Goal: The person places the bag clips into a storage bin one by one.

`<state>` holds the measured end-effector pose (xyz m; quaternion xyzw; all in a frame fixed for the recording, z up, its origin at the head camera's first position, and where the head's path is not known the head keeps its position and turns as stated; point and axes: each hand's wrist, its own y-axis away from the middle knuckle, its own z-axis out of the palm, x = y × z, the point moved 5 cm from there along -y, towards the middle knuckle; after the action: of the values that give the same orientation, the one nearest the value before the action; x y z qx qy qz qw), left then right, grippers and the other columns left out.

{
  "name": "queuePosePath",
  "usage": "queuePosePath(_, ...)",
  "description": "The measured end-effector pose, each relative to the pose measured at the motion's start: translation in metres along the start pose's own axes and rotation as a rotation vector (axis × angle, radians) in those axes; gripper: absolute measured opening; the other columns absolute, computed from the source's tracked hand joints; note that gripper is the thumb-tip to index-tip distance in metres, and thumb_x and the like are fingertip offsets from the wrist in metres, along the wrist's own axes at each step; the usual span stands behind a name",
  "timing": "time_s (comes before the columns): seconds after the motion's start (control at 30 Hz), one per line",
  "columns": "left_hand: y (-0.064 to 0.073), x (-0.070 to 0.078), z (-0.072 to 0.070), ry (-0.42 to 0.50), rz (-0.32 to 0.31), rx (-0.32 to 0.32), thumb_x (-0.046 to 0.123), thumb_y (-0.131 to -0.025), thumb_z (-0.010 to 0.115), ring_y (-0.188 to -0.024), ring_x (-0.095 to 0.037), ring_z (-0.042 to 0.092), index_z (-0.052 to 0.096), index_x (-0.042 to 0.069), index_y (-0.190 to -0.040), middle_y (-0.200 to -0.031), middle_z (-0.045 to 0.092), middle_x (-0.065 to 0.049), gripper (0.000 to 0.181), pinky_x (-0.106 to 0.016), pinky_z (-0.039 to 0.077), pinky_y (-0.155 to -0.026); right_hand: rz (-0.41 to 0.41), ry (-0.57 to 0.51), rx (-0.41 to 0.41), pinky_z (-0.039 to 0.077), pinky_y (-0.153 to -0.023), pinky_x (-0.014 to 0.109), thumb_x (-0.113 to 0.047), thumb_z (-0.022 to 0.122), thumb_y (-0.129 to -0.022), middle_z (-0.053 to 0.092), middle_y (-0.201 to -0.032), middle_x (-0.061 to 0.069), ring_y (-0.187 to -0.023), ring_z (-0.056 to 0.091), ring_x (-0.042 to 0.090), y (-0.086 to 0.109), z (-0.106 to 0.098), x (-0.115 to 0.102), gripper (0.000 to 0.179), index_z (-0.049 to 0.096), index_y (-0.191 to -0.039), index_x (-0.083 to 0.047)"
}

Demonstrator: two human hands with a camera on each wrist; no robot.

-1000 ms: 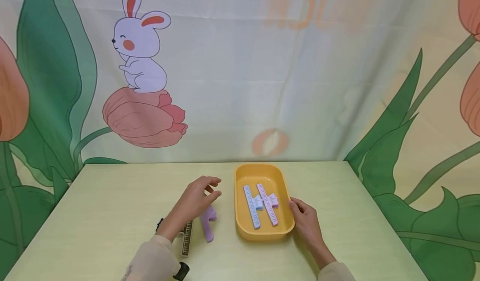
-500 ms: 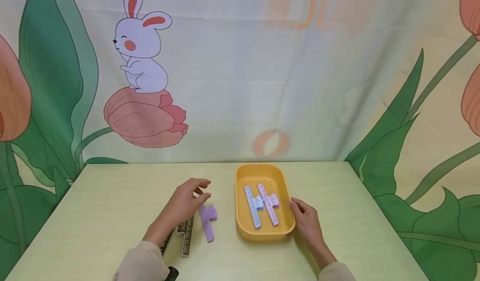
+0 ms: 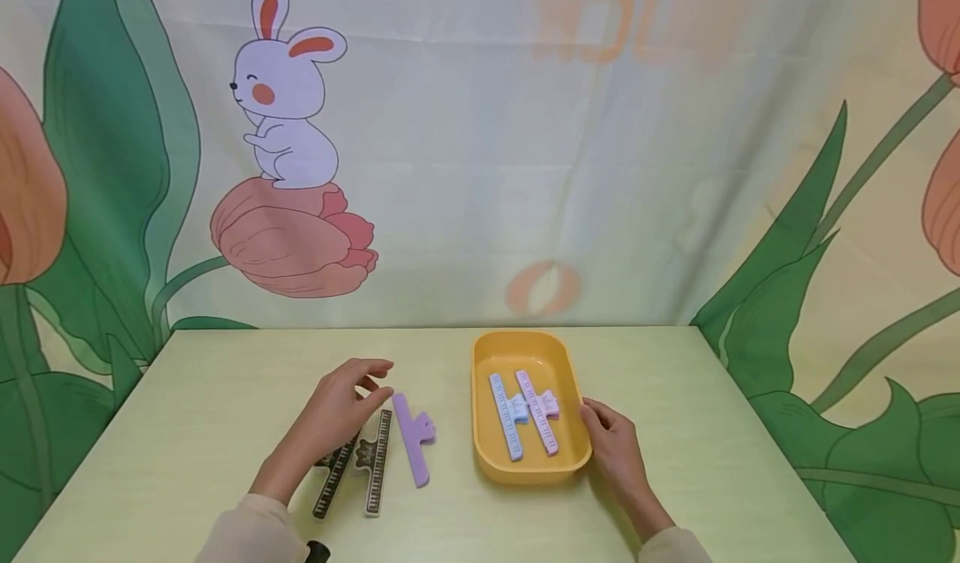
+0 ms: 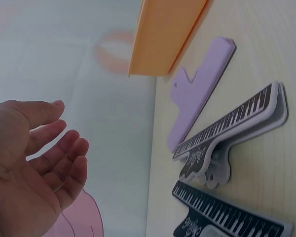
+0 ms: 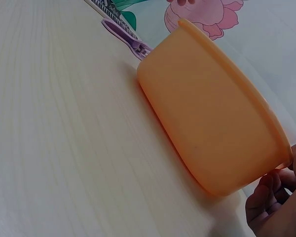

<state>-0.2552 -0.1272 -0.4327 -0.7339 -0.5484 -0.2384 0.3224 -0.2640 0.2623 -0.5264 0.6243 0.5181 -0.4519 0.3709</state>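
Note:
My left hand [image 3: 337, 404] hovers above the clips on the left of the table, fingers loosely bent with nothing between them. Below it lie a dark piano-key clip [image 3: 335, 481], partly hidden by the hand, and a second black-and-white piano-key clip [image 3: 377, 467]. A plain purple clip [image 3: 411, 442] lies to their right, its back up. At the right edge of a yellow plastic basin [image 3: 525, 473], my right hand [image 3: 617, 450] grips the rim with thumb and curled fingers. Inside rest a light blue piano-key clip [image 3: 504, 417] and a pink one [image 3: 536, 413], side by side.
A pale wood-grain table [image 3: 720, 463] carries everything. Behind it hangs a curtain [image 3: 450, 171] printed with a rabbit and tulips. A small black object [image 3: 318, 552] shows near the front edge beside the left sleeve.
My left hand has drawn back to the left, away from the purple clip, uncovering more of that clip and the two dark clips. My right hand and the basin stay put.

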Motion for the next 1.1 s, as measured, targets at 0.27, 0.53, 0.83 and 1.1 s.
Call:
queuePosePath(0.27,0.008,-0.011,-0.013,-0.014,0.003,0.026,0.012,-0.099,0.069,-0.104,-0.028,0.065,0.062,0.000,-0.136,-0.125,0.066,-0.017,0.039,-0.047,0.056,-0.088,0.000,0.005,-0.003,0.056,-0.096,0.037,-0.025,0.059,-0.107,0.064,-0.135,0.021,-0.118,0.064,0.030,0.000,0.000,0.000,0.041,0.063,-0.138,0.003)
queuePosePath(0.53,0.015,-0.022,-0.025,-0.028,0.006,0.045,0.011,-0.099,0.070,-0.102,-0.027,0.066,0.063,0.000,-0.135,-0.123,0.067,-0.017,0.038,-0.046,0.057,-0.087,0.011,-0.006,-0.003,0.057,-0.095,0.036,-0.025,0.059,-0.107,0.064,-0.136,0.022,-0.118,0.064,0.030,0.001,0.000,-0.001,0.041,0.063,-0.138,0.003)
queuePosePath(0.83,0.021,-0.027,-0.032,-0.049,0.004,0.045,0.009,-0.097,0.072,-0.101,-0.029,0.067,0.064,-0.001,-0.134,-0.122,0.067,-0.017,0.039,-0.047,0.057,-0.086,0.009,0.004,0.003,0.058,-0.093,0.033,-0.024,0.059,-0.107,0.064,-0.136,0.022,-0.117,0.064,0.030,0.000,0.000,0.000,0.041,0.063,-0.138,0.003)
queuePosePath(1.1,0.032,-0.040,-0.033,-0.077,-0.020,0.032,0.010,-0.096,0.073,-0.100,-0.028,0.067,0.064,-0.001,-0.133,-0.121,0.068,-0.016,0.040,-0.044,0.058,-0.084,-0.001,0.010,0.002,0.058,-0.092,0.033,-0.023,0.059,-0.107,0.064,-0.135,0.022,-0.116,0.065,0.031,0.001,0.000,-0.002,0.041,0.063,-0.138,0.004)
